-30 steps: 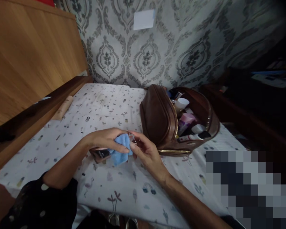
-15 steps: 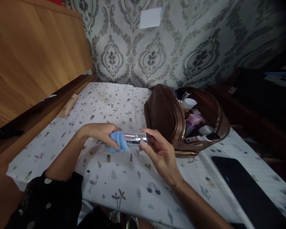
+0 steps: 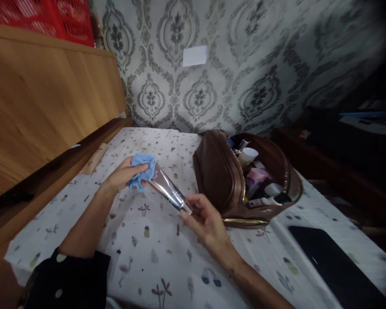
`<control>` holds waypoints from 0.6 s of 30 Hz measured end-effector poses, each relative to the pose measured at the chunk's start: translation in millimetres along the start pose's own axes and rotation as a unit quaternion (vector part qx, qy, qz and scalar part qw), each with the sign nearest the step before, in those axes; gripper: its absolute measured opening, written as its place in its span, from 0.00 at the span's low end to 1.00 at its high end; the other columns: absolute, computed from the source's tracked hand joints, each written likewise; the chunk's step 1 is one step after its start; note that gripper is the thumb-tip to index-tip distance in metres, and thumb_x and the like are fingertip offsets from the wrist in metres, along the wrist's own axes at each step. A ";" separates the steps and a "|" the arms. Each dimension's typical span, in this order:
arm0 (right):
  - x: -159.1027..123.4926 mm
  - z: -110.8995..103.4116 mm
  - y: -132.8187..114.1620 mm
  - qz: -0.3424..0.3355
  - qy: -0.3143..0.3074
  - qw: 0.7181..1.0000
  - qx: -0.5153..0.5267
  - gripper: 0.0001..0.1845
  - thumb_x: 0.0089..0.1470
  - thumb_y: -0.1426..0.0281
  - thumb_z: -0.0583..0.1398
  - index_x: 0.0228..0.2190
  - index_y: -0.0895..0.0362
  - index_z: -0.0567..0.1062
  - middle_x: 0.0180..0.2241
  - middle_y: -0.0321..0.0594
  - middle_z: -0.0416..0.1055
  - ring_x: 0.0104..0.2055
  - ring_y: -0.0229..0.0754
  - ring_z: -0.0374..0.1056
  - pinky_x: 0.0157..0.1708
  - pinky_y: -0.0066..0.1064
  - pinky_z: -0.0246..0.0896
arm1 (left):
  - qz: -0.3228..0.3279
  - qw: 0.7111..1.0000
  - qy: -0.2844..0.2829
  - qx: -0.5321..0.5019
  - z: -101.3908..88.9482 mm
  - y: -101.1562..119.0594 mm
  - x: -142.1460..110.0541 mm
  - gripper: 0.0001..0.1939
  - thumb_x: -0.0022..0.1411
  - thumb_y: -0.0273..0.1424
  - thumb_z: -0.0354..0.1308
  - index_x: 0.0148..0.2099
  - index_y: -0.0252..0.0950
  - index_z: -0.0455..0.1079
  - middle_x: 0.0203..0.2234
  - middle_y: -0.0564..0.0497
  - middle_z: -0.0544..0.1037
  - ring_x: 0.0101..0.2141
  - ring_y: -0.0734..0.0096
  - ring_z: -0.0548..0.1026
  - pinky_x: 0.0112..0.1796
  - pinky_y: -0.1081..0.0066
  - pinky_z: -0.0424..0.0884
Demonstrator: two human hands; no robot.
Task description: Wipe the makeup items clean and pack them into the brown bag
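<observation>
A shiny silver-pink squeeze tube (image 3: 167, 187) slants between my two hands above the table, its wide flat end up and to the left. My right hand (image 3: 209, 225) pinches the capped lower end between thumb and fingers. With my left hand (image 3: 124, 174) I grip a crumpled light blue cloth (image 3: 143, 167), which lies against the tube's flat end. Right of the tube stands a brown leather toiletry bag (image 3: 217, 171), unzipped, its lid folded to the left. White, pink and dark cosmetic containers (image 3: 257, 176) fill it.
A patterned white cloth (image 3: 157, 257) covers the table. A beige tube (image 3: 95, 159) lies at the left edge by a wooden panel (image 3: 51, 86). At the right lies a black flat object (image 3: 337, 266). A red plastic basket (image 3: 73, 21) sits at upper left; a white card (image 3: 195, 56) is on the wall.
The silver tube has turned from nearly level to slanting, its flat end raised. My left hand and the blue cloth have moved up and left, uncovering more of the tube. The view has tilted up.
</observation>
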State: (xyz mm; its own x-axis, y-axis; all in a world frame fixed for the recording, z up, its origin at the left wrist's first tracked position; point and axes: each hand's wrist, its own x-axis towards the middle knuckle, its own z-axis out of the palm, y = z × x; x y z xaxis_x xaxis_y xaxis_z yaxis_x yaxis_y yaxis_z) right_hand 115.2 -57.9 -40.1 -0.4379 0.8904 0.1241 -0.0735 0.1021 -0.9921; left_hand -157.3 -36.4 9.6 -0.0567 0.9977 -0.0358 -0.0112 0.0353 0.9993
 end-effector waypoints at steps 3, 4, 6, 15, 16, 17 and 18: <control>1.9 1.3 3.9 0.040 -0.041 0.998 0.022 0.28 0.49 0.52 0.69 0.46 0.55 0.73 0.36 0.39 0.73 0.36 0.42 0.69 0.36 0.33 0.67 | 0.018 0.997 0.056 -0.048 17.6 -5.6 5.7 0.21 0.48 0.46 0.72 0.32 0.32 0.75 0.18 0.53 0.75 0.17 0.71 0.72 0.16 0.74 0.70; 2.6 1.2 3.6 0.051 -0.048 0.997 0.037 0.29 0.48 0.51 0.69 0.47 0.55 0.73 0.36 0.40 0.73 0.35 0.41 0.69 0.35 0.33 0.67 | 0.021 0.994 0.079 -0.074 25.2 -8.3 7.8 0.22 0.48 0.46 0.72 0.35 0.33 0.75 0.20 0.53 0.76 0.18 0.71 0.73 0.17 0.74 0.70; 3.7 0.4 1.4 0.067 -0.041 0.994 0.074 0.30 0.48 0.50 0.69 0.45 0.56 0.74 0.35 0.40 0.73 0.34 0.40 0.69 0.35 0.33 0.68 | 0.024 0.983 0.121 -0.136 43.0 -15.5 10.3 0.23 0.48 0.46 0.72 0.39 0.34 0.75 0.26 0.53 0.79 0.24 0.72 0.76 0.24 0.74 0.75; 5.7 0.7 7.5 0.037 0.023 0.995 0.094 0.27 0.50 0.48 0.67 0.39 0.55 0.69 0.33 0.37 0.71 0.33 0.41 0.68 0.36 0.34 0.67 | -0.045 0.986 -0.079 -0.143 123.9 -63.9 -20.5 0.22 0.51 0.52 0.68 0.35 0.40 0.71 0.24 0.52 0.73 0.24 0.70 0.71 0.24 0.70 0.69; 5.7 1.2 9.6 0.022 0.023 0.997 0.071 0.26 0.51 0.48 0.66 0.40 0.54 0.69 0.35 0.38 0.71 0.35 0.42 0.68 0.37 0.34 0.67 | -0.041 0.987 -0.061 -0.140 125.9 -65.8 -22.4 0.21 0.51 0.51 0.68 0.37 0.41 0.71 0.26 0.51 0.75 0.26 0.68 0.73 0.26 0.70 0.70; 5.6 1.9 11.5 0.007 0.022 0.999 0.047 0.25 0.53 0.49 0.65 0.41 0.54 0.69 0.37 0.39 0.71 0.37 0.43 0.68 0.39 0.34 0.67 | -0.036 0.989 -0.039 -0.139 126.4 -66.1 -23.0 0.22 0.52 0.51 0.68 0.39 0.41 0.72 0.29 0.50 0.76 0.30 0.66 0.75 0.30 0.69 0.73; 5.2 2.7 12.9 -0.006 0.019 0.999 0.026 0.25 0.54 0.49 0.64 0.42 0.54 0.69 0.38 0.40 0.71 0.39 0.44 0.68 0.40 0.35 0.66 | -0.031 0.989 -0.014 -0.141 125.8 -64.9 -22.6 0.23 0.53 0.51 0.68 0.42 0.41 0.72 0.32 0.49 0.78 0.34 0.64 0.77 0.34 0.68 0.75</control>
State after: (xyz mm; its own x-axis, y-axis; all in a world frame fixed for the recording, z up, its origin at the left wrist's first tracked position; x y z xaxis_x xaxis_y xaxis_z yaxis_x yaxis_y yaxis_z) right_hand 109.5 -53.1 -52.2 -0.4028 0.9054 0.1339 -0.1261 0.0900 -0.9879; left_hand -29.8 -54.0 -53.3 -0.0186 0.9955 -0.0927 -0.2927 0.0833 0.9526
